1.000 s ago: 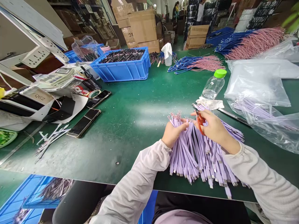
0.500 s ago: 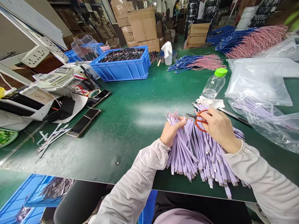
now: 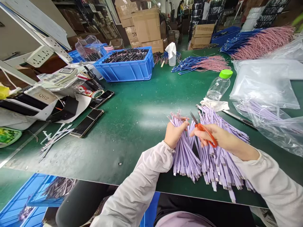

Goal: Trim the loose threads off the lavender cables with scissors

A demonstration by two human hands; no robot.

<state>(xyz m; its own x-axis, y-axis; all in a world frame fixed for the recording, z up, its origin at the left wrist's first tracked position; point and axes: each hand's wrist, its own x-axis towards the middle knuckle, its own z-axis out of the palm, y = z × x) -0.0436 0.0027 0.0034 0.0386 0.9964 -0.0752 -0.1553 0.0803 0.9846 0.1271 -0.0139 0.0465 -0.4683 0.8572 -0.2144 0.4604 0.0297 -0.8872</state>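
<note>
My left hand point(image 3: 174, 132) is closed around the upper part of a bundle of lilac cables point(image 3: 187, 157). Thin pinkish wire ends stick up above its fingers, and metal plugs fan out toward the table's front edge. In my right hand point(image 3: 216, 135) is a pair of scissors with orange handles point(image 3: 208, 134), its dark blades pointing up and left, just right of the bundle's wire ends. Beneath the right hand and wrist lies a second pile of lilac cables point(image 3: 220, 167), partly hidden by them.
Behind the cables stand a clear bottle with a green lid point(image 3: 219, 85) and a white cloth point(image 3: 214, 104). Plastic bags point(image 3: 262, 83) lie at the right. A blue crate point(image 3: 127, 71) of dark parts is at the back. Two phones point(image 3: 87, 123) rest at the left.
The scissors have swung from pointing left at the wire ends to pointing up and left, and my right hand has turned and dropped slightly. My left hand keeps its hold on the bundle.
</note>
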